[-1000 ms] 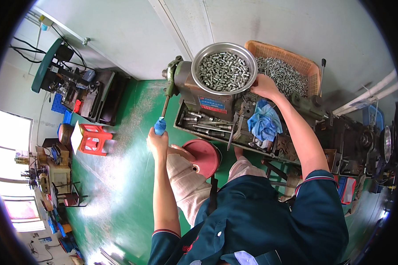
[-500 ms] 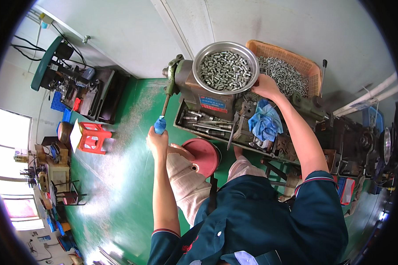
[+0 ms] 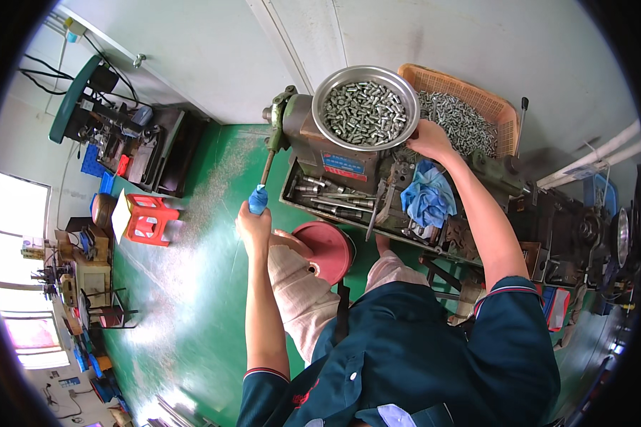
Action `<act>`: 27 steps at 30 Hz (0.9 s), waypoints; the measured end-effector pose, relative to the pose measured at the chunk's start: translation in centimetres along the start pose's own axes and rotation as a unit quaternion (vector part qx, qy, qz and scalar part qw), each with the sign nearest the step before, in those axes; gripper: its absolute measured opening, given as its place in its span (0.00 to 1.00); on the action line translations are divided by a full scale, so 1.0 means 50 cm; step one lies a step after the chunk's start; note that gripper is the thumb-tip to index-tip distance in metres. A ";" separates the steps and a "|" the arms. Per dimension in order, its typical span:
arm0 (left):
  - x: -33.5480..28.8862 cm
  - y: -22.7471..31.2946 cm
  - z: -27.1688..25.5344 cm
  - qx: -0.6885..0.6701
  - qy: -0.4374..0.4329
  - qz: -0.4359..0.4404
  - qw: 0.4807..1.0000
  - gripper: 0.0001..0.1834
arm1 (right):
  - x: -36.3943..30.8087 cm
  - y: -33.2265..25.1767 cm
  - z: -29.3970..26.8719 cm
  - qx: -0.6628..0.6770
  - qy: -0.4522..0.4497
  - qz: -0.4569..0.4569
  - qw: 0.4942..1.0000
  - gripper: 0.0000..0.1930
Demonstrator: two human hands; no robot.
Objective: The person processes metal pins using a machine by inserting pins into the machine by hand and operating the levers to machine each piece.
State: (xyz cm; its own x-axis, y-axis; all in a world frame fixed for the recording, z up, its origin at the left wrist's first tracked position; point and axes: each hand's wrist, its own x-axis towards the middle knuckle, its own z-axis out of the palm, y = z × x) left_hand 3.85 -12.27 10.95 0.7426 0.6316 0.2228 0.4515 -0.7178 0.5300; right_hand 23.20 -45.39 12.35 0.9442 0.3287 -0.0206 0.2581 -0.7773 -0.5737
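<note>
Left hand (image 3: pixel 255 226) wrapped fully round the lever's blue-wrapped grip (image 3: pixel 258 201). Right hand (image 3: pixel 431 140) half-curled at the right rim of the steel bowl (image 3: pixel 320 103), fingertips hidden, can't tell if gripping. Bowl of metal pins (image 3: pixel 363 114) atop machine (image 3: pixel 308 142); right, blue rag (image 3: pixel 428 196), orange basket (image 3: pixel 507 132). Room: red stool (image 3: pixel 150 219) left, green floor (image 3: pixel 192 285).

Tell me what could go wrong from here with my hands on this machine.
Your right hand is close among the machine parts while your left hand grips the wrapped lever, so fingers might get pinched if something moves.

The steel bowl sits up on the machine, heaped with metal pieces; a bump could spill them.

The crumpled blue cloth lies near machine parts and might snag.
</note>
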 end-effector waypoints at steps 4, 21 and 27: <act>0.000 0.000 0.000 -0.004 0.003 0.000 1.000 0.08 | -0.001 -0.003 -0.001 -0.014 0.003 0.000 1.000 0.08; 0.001 0.002 -0.003 0.006 -0.003 -0.003 1.000 0.09 | -0.005 -0.005 0.000 -0.007 0.019 -0.011 1.000 0.09; 0.000 0.003 -0.005 0.013 -0.008 -0.007 1.000 0.10 | -0.006 -0.008 0.002 -0.010 0.030 -0.016 0.999 0.09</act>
State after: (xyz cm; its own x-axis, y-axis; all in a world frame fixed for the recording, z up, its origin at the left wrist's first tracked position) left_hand 3.80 -12.30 11.23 0.7440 0.6371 0.2015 0.4748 -0.7162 0.5115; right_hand 22.80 -45.12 12.51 0.9457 0.3217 0.0469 0.2922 -0.7777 -0.5566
